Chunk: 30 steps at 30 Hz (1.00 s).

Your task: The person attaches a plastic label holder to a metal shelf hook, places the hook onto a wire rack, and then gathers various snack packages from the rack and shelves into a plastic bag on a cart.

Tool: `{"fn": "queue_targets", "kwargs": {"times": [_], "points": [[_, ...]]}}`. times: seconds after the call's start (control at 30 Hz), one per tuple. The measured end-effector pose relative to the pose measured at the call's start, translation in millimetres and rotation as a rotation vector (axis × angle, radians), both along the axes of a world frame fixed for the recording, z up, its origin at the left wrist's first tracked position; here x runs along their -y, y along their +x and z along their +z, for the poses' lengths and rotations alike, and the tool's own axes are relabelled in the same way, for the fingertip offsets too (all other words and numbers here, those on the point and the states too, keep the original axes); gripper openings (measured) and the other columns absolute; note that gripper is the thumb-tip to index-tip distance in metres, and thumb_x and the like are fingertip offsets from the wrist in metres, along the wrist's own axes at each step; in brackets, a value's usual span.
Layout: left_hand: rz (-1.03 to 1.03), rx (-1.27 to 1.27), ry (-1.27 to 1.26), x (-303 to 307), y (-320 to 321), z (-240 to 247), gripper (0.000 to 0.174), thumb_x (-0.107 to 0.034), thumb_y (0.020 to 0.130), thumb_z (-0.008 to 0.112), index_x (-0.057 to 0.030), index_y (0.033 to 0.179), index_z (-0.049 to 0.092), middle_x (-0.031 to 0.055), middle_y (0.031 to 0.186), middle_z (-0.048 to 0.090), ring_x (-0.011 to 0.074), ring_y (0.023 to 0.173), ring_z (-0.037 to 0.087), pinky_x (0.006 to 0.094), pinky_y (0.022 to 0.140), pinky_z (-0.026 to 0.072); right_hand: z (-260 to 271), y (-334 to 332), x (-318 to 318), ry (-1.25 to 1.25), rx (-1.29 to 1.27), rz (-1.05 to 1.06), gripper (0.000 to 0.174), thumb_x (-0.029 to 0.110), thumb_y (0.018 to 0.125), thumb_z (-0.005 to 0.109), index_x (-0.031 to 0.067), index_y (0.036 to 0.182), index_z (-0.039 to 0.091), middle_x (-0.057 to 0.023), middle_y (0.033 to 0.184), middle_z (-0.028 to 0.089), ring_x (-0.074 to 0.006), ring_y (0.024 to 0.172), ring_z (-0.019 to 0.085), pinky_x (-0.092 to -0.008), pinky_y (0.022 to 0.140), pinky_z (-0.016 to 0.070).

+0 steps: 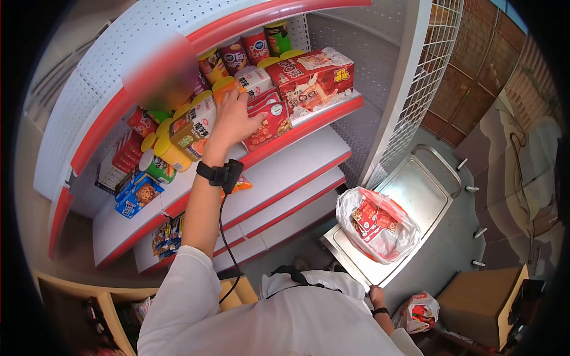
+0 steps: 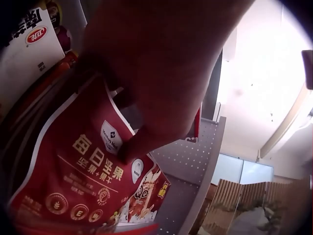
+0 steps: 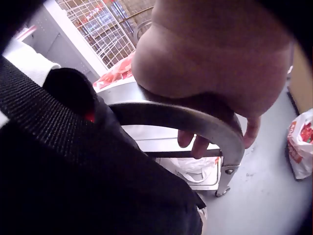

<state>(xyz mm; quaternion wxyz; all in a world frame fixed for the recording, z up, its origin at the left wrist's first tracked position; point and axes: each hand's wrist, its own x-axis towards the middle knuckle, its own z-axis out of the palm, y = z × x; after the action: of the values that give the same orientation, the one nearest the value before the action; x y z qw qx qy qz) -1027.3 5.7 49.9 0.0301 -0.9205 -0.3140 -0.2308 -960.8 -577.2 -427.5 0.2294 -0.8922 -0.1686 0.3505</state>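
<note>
My left hand (image 1: 234,121) reaches to the upper shelf and pinches a red pouch of mixed nuts (image 1: 272,132). In the left wrist view the thumb lies on the front of this pouch (image 2: 83,161), near its upper edge; the other fingers go behind it and are partly hidden. More red packs stand right behind it. Low at the right of the head view, my right hand (image 1: 376,295) grips the cart. Its fingers curl round the metal handle (image 3: 186,115) in the right wrist view.
A red snack box (image 1: 317,83) stands right of the pouch, with chip cans (image 1: 256,47) behind. Left along the shelf are brown boxes (image 1: 190,139) and blue cookie packs (image 1: 139,196). On the cart (image 1: 415,184), a plastic bag (image 1: 407,237) holds red packs. Another bag (image 1: 418,314) sits beside a carton (image 1: 481,299).
</note>
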Motion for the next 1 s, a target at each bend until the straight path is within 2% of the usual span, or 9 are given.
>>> {"fn": "queue_targets", "kwargs": {"times": [0.27, 0.5, 0.53, 0.57, 0.63, 0.67, 0.7, 0.83, 1.0], "points": [[-0.087, 0.017, -0.191, -11.3, -12.2, 7.2, 0.029, -0.021, 0.078, 0.065, -0.0024, 0.1, 0.064, 0.0209, 0.087, 0.064, 0.0368, 0.084, 0.062, 0.0427, 0.075, 0.0484, 4.3, 7.0, -0.8, -0.086, 0.059, 0.212, 0.034, 0.026, 0.079, 0.044, 0.0018, 0.068, 0.066, -0.0211, 0.083, 0.066, -0.039, 0.081, 0.062, -0.0432, 0.079, 0.0464], [-0.24, 0.401, 0.183, 21.2, -53.2, -9.6, 0.019, -0.001, 0.077, 0.062, -0.0033, 0.094, 0.069, 0.0156, 0.086, 0.067, 0.0289, 0.079, 0.066, 0.035, 0.072, 0.0503, -18.7, 6.3, 10.0, -0.117, -0.084, 0.043, 0.034, 0.025, 0.08, 0.044, 0.0001, 0.082, 0.067, -0.0235, 0.087, 0.065, -0.0362, 0.091, 0.061, -0.0422, 0.082, 0.046], [-0.267, 0.448, 0.229, 45.1, -58.3, -3.2, 0.02, 0.003, 0.077, 0.061, -0.0018, 0.095, 0.069, 0.0144, 0.086, 0.068, 0.026, 0.078, 0.066, 0.0332, 0.072, 0.0504, -23.2, 3.1, 15.2, -0.115, 0.111, 0.246, 0.035, 0.028, 0.079, 0.045, -0.0003, 0.08, 0.067, -0.0225, 0.084, 0.065, -0.0369, 0.085, 0.062, -0.0422, 0.079, 0.0465], [-0.289, 0.503, 0.268, 69.8, -63.3, 3.8, 0.022, 0.007, 0.076, 0.061, -0.0004, 0.095, 0.068, 0.0132, 0.086, 0.069, 0.0232, 0.078, 0.067, 0.0313, 0.072, 0.0505, -18.7, 0.7, 13.2, -0.049, -0.063, -0.051, 0.035, 0.027, 0.078, 0.045, -0.0004, 0.079, 0.067, -0.0216, 0.083, 0.066, -0.0382, 0.082, 0.062, -0.043, 0.077, 0.0472], [-0.274, 0.576, 0.125, 104.2, -68.4, -0.8, 0.014, 0.006, 0.08, 0.063, 0.0034, 0.093, 0.068, 0.0096, 0.084, 0.068, 0.0137, 0.074, 0.063, 0.0244, 0.065, 0.0482, -15.3, 3.2, 15.4, -0.095, -0.068, 0.091, 0.038, 0.027, 0.079, 0.043, -0.0023, 0.084, 0.066, -0.0256, 0.09, 0.064, -0.0412, 0.087, 0.06, -0.0456, 0.081, 0.0464], [-0.233, 0.629, -0.211, 114.1, -75.8, -21.0, 0.014, 0.005, 0.078, 0.065, 0.0035, 0.092, 0.068, 0.0103, 0.084, 0.069, 0.0128, 0.074, 0.064, 0.0242, 0.066, 0.0488, 13.5, 4.7, 0.5, -0.129, -0.162, -0.12, 0.04, 0.028, 0.079, 0.041, -0.0026, 0.087, 0.066, -0.0279, 0.097, 0.062, -0.0427, 0.092, 0.058, -0.0455, 0.085, 0.0454], [-0.182, 0.667, -0.542, 119.1, -79.4, -43.5, 0.015, 0.005, 0.077, 0.066, 0.0036, 0.091, 0.068, 0.011, 0.085, 0.069, 0.0119, 0.074, 0.064, 0.0241, 0.067, 0.0493, -34.8, 6.7, 19.9, -0.132, -0.047, 0.069, 0.04, 0.029, 0.078, 0.044, -0.0016, 0.092, 0.065, -0.0282, 0.102, 0.061, -0.0427, 0.097, 0.057, -0.0444, 0.087, 0.0453], [-0.294, 0.26, -1.178, 158.4, -19.5, -153.1, 0.019, -0.012, 0.082, 0.067, 0.0038, 0.093, 0.067, 0.003, 0.076, 0.067, 0.0052, 0.068, 0.056, 0.0215, 0.06, 0.0454, 22.9, 49.6, -6.2, 0.03, 0.382, -0.403, 0.034, 0.02, 0.071, 0.067, -0.0047, 0.093, 0.057, -0.0245, 0.09, 0.059, -0.0399, 0.089, 0.056, -0.044, 0.082, 0.0444], [-0.121, 0.235, -1.715, 227.2, 39.7, -331.9, 0.024, -0.007, 0.082, 0.066, 0.0056, 0.102, 0.065, 0.0086, 0.088, 0.068, 0.0099, 0.073, 0.062, 0.023, 0.065, 0.0496, -36.4, 143.3, -4.5, 0.241, 0.005, -0.865, 0.09, 0.038, 0.07, 0.074, -0.0141, 0.128, 0.028, -0.0316, 0.125, 0.043, -0.0369, 0.114, 0.048, -0.0379, 0.098, 0.0373]]}}
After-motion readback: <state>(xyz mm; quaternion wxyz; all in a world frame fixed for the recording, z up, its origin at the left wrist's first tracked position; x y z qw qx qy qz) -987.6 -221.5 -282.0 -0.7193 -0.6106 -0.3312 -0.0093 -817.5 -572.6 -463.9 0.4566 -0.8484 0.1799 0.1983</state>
